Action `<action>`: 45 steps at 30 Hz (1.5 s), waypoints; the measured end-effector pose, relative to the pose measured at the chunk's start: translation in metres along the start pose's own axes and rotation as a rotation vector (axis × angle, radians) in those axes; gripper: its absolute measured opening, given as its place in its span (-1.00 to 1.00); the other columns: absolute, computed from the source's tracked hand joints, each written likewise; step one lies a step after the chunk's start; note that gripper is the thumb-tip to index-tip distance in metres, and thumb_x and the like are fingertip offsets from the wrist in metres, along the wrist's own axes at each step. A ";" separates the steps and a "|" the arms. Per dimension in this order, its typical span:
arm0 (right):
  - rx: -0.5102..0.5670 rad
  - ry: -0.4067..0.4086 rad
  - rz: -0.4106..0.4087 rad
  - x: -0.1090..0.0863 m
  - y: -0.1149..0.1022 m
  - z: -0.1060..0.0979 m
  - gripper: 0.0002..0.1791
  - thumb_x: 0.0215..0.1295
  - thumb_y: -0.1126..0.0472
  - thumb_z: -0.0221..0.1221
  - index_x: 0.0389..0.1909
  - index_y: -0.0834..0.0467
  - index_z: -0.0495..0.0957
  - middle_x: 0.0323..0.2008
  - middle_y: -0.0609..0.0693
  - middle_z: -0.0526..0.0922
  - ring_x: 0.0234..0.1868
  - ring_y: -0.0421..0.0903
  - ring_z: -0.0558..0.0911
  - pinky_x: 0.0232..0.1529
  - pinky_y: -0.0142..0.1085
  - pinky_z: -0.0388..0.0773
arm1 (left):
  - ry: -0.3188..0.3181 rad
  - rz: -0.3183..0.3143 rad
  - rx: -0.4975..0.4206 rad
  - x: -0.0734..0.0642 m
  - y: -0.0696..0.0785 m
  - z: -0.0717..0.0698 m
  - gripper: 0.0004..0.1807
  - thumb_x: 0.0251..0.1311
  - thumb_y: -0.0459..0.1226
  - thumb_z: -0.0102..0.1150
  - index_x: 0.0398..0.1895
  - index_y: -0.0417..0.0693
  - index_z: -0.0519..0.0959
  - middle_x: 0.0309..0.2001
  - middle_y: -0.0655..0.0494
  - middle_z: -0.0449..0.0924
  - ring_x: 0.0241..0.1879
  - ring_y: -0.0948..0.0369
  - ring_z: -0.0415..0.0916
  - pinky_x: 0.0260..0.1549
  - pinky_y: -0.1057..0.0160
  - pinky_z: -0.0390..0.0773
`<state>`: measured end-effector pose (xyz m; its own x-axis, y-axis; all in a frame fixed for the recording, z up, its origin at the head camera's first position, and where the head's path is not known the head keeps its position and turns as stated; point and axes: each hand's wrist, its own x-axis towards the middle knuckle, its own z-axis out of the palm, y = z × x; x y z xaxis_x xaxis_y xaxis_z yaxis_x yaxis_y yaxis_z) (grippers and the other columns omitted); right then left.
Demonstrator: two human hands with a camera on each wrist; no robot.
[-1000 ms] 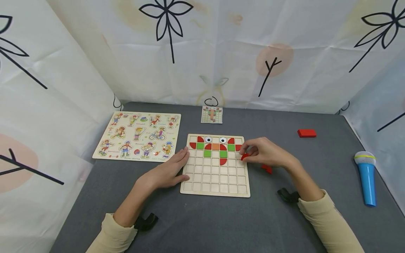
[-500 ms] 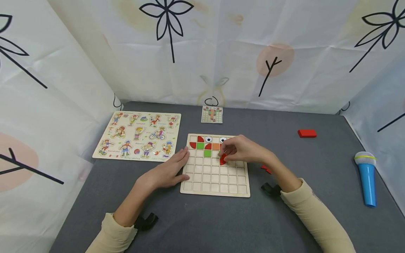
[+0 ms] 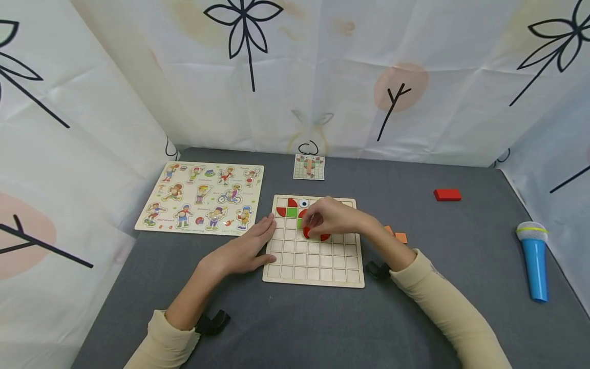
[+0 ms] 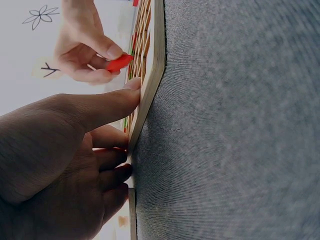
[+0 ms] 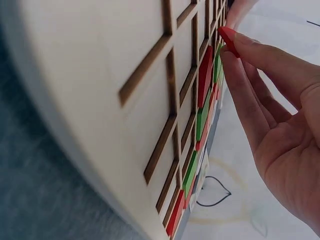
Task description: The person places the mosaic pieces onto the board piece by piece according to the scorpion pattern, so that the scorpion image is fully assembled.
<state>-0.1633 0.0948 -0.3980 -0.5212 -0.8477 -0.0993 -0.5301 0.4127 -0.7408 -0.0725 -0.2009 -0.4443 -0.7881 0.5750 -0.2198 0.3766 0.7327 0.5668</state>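
A square wooden grid board (image 3: 313, 261) lies in front of me, its top rows bearing red, green, orange and eye tiles. My left hand (image 3: 246, 248) rests at the board's left edge, fingers extended. Its thumb (image 4: 112, 107) touches the rim in the left wrist view. Over the filled cells, my right hand (image 3: 335, 215) pinches a red rounded tile (image 5: 229, 40) between thumb and fingertips. That hand hides some of the placed tiles in the head view. Another red tile (image 3: 325, 237) sits in the grid just right of the pinched one.
Loose orange tiles (image 3: 400, 238) lie right of the board, partly behind the right arm. A small pattern card (image 3: 309, 168) is at the back. A picture puzzle board (image 3: 199, 211) lies left. A red block (image 3: 447, 195) and a toy microphone (image 3: 534, 261) are on the right.
My right hand has carried the red tile leftward from the board's right edge to over its middle. Loose orange tiles now show, and the arm covers the loose red ones. The left hand stays put.
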 end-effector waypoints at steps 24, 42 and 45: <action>-0.155 -0.043 -0.043 0.014 -0.010 0.010 -0.84 0.28 0.31 0.52 -0.14 0.16 0.84 -0.09 0.04 0.77 -0.18 -0.10 0.72 -0.08 -0.29 0.72 | 0.001 0.005 0.007 0.003 -0.009 0.004 0.01 0.51 -0.01 0.32 0.77 -0.21 -0.02 0.82 -0.08 -0.25 0.82 -0.10 -0.24 0.74 -0.22 0.03; -0.207 -0.039 -0.021 0.008 -0.015 0.010 -0.85 0.28 0.41 0.43 -0.16 0.20 0.83 -0.23 0.04 0.80 -0.30 -0.28 0.65 -0.17 -0.44 0.63 | -0.005 0.021 -0.008 -0.004 0.007 -0.006 0.00 0.54 0.01 0.27 0.76 -0.28 -0.01 0.82 -0.17 -0.23 0.80 -0.20 -0.21 0.72 -0.26 0.03; -0.209 -0.039 -0.027 0.006 -0.017 0.011 -0.81 0.30 0.41 0.41 -0.10 0.20 0.82 -0.21 0.04 0.81 -0.28 -0.24 0.66 -0.16 -0.42 0.63 | 0.010 0.018 0.011 -0.001 -0.002 0.000 0.02 0.52 0.03 0.30 0.76 -0.24 0.00 0.82 -0.12 -0.22 0.81 -0.16 -0.19 0.72 -0.23 0.06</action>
<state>-0.1507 0.0789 -0.3933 -0.4805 -0.8701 -0.1100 -0.6731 0.4462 -0.5898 -0.0727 -0.2029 -0.4455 -0.7860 0.5845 -0.2011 0.3961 0.7260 0.5622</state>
